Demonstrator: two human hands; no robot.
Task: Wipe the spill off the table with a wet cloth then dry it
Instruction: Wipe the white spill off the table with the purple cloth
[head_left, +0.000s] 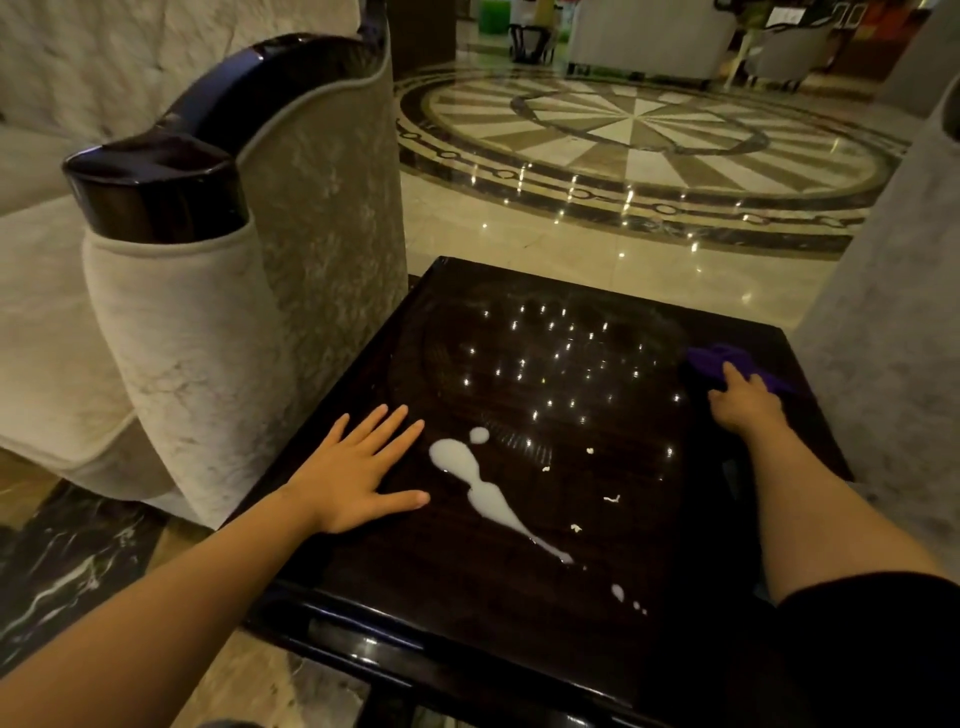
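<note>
A glossy dark wooden table (545, 613) fills the lower middle of the view. A white milky spill (480, 491) runs in a long streak across its near half, with small drops and crumbs to its right. My left hand (363, 467) lies flat on the table just left of the spill, fingers spread. At the table's far right edge lies a purple cloth (727, 361). My right hand (745, 402) rests on that cloth, fingers curled over it; how firm the grip is cannot be seen.
A pale upholstered armchair (218, 322) with a dark glossy arm stands close against the table's left side. Another pale chair side (893, 332) rises at the right. Polished marble floor (644, 135) with a round inlay lies beyond the table.
</note>
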